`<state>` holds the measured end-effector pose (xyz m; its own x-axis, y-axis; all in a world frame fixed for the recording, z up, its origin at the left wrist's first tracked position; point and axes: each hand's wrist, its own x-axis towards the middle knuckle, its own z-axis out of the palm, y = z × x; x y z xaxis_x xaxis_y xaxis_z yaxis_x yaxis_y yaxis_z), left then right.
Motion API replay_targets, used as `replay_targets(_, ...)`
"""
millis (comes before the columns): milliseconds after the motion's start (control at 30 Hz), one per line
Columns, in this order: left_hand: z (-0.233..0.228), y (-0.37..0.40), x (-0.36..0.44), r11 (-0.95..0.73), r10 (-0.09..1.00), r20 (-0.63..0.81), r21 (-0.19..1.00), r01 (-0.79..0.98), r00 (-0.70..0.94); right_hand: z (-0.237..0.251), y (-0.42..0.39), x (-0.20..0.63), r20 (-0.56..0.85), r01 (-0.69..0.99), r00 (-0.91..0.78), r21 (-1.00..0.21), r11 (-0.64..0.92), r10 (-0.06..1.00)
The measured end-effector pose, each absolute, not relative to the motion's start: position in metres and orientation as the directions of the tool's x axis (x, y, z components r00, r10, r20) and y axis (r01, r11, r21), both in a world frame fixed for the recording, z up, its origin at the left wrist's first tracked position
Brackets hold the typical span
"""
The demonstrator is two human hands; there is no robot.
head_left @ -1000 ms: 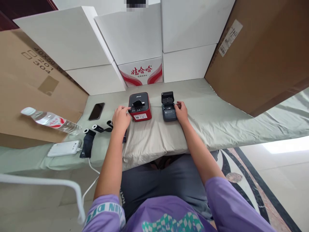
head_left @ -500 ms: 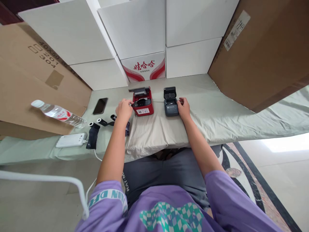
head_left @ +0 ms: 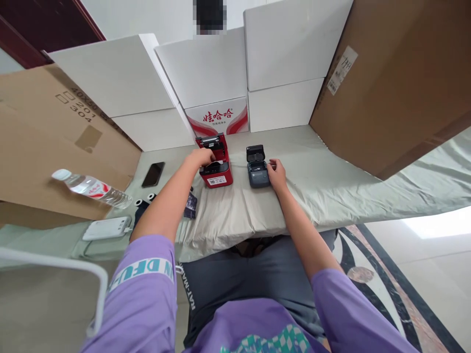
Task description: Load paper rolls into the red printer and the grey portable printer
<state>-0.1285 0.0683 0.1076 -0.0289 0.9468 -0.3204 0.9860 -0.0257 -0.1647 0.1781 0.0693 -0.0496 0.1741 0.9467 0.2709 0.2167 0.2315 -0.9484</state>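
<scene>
My left hand (head_left: 202,157) reaches over the raised lid into a small red printer (head_left: 218,180). Its fingers are bent together inside the compartment, and their tips are hidden. Beside them a bit of white paper shows in the opening. Against the right side of a smaller blue-grey printer (head_left: 259,178), my right hand (head_left: 276,174) has its thumb and fingers curled on the edge. That printer's black lid is tipped up, and its paper bay faces upward.
Left of the red printer lie a phone (head_left: 153,174), a water bottle (head_left: 93,189), a white power bank (head_left: 106,228) and black rolls (head_left: 140,210), partly behind my forearm. White boxes (head_left: 206,68) line the back. Large brown cartons (head_left: 390,88) stand at both sides. A white bar (head_left: 55,262) crosses the lower left.
My left hand has moved from the red printer's left edge into its compartment. The lid now stands further back. The right hand stays at the blue-grey printer. The view has tilted up slightly.
</scene>
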Motion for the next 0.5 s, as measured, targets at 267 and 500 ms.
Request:
replay_targets(267,0.124,0.064,-0.131,-0.078,0.969,-0.245,-0.133,0.988,0.043,-0.049,0.068,0.178,0.285,0.218,0.176,-0.945,0.245,0.942)
replay_targets(500,0.219,-0.055,-0.204,0.024,0.992,0.11,0.299,0.954,-0.06,-0.052,0.071,0.177,0.296,0.206,0.183,-0.944,0.258,0.938)
